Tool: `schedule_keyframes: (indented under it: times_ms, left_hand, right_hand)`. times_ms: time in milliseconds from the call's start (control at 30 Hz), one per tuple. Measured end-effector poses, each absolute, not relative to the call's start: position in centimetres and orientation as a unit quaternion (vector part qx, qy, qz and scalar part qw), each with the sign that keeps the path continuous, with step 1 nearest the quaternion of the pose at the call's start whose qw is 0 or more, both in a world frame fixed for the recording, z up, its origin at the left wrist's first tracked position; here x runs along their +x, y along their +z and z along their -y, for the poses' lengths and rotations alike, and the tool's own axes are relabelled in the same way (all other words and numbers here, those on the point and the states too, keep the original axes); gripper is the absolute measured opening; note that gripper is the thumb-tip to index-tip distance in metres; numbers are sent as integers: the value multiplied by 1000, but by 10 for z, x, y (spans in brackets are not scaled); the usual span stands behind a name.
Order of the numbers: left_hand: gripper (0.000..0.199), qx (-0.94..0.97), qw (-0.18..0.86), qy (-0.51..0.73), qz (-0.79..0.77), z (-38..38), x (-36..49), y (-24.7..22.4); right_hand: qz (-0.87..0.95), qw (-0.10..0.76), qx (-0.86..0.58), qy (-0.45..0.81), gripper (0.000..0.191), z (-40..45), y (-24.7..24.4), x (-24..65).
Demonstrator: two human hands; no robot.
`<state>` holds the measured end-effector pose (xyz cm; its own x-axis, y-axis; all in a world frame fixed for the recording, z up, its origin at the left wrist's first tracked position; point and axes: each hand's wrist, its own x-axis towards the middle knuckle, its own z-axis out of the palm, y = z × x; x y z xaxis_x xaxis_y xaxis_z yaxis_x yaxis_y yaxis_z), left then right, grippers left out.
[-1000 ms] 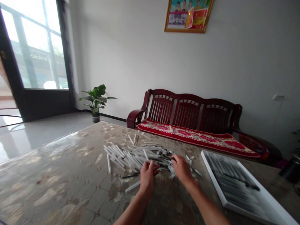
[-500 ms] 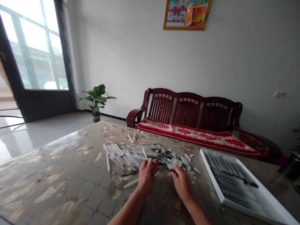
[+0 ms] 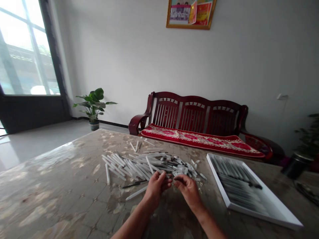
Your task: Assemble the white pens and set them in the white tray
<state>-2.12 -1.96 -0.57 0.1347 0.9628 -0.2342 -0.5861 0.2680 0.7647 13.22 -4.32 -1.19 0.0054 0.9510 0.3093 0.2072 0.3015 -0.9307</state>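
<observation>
My left hand (image 3: 155, 186) is closed, with a whitish pen barrel (image 3: 167, 176) between thumb and fingers, mostly hidden by them. Just to its right, my right hand (image 3: 188, 189) is pinched; a small dark piece seems to show at its fingertips, too small to make out. The fingertips of both hands almost meet above the table's near side. Right behind them spreads a loose pile of white pen barrels (image 3: 134, 167), with dark thin pieces and small clear caps (image 3: 183, 170) at its right. A single white barrel (image 3: 136, 193) lies left of my left wrist.
A shallow white box (image 3: 276, 217) with rows of pens (image 3: 236, 179) stands on the patterned table (image 3: 62, 192) at the right. Behind are a red wooden bench (image 3: 193, 114) and a potted plant (image 3: 93, 103). A dark pot (image 3: 296, 164) stands far right.
My right hand has moved left and its fingertips are closer to my left hand. The view has turned slightly right, so the surroundings sit further left.
</observation>
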Motion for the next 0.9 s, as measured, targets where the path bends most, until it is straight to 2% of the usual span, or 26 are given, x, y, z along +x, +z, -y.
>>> schedule_keyframes:
  times_ms: [67, 200, 400, 533, 600, 733, 800, 900]
  left_hand:
    - [17, 236, 718, 544, -365, 20, -22, -2]
    - [17, 251, 740, 519, -345, 24, -22, -2]
    - [30, 273, 766, 491, -312, 37, -15, -8]
    - [22, 251, 763, 499, -327, 34, -16, -2]
    - [16, 214, 738, 541, -341, 28, -19, 2]
    - [12, 141, 687, 619, -354, 15, -28, 3]
    - [11, 131, 679, 630, -352, 12, -30, 2]
    - [10, 130, 674, 637, -350, 11, -31, 0]
  right_hand:
    - [579, 529, -442, 436, 43, 46, -6, 135]
    - [548, 518, -430, 496, 42, 46, -3, 135]
    - [518, 578, -467, 424, 53, 35, -16, 131]
    - [543, 561, -488, 391, 48, 31, -22, 137]
    - [554, 554, -519, 342, 43, 28, -24, 142]
    - [613, 523, -573, 148, 23, 21, -25, 149]
    - [658, 465, -588, 72, 17, 19, -23, 146]
    - [719, 349, -601, -8, 26, 18, -16, 138]
